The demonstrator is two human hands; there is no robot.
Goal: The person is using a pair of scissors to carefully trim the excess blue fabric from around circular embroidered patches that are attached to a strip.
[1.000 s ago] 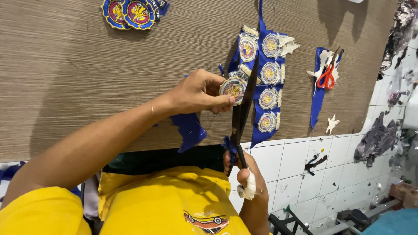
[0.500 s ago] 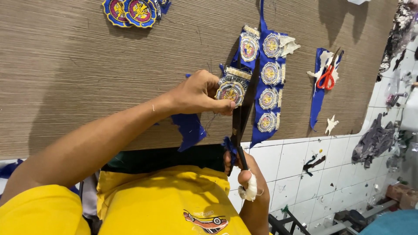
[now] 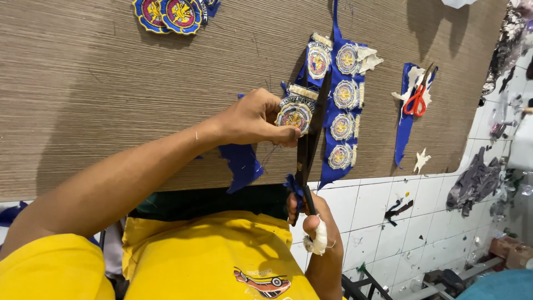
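My left hand [image 3: 256, 118] pinches a round embroidered patch [image 3: 293, 114] on blue fabric, just above the tabletop. My right hand [image 3: 312, 218], with a white bandage on the thumb, grips the handles of large black scissors [image 3: 312, 133]. The blades point away from me and run along the right edge of the patch. A blue strip of round patches [image 3: 345, 111] lies on the table right of the blades. A blue fabric offcut [image 3: 242, 164] hangs at the table's near edge below my left hand.
The wood-grain table [image 3: 111, 100] fills the view. Two round finished patches [image 3: 166, 12] lie at the far left. Red-handled scissors [image 3: 416, 99] rest on a blue scrap [image 3: 404, 133] to the right. White tiled floor [image 3: 411, 222] with fabric scraps lies beyond the table edge.
The patch in my left hand has turned slightly and the scissor blades have shifted along its edge. Both hands stay in nearly the same place.
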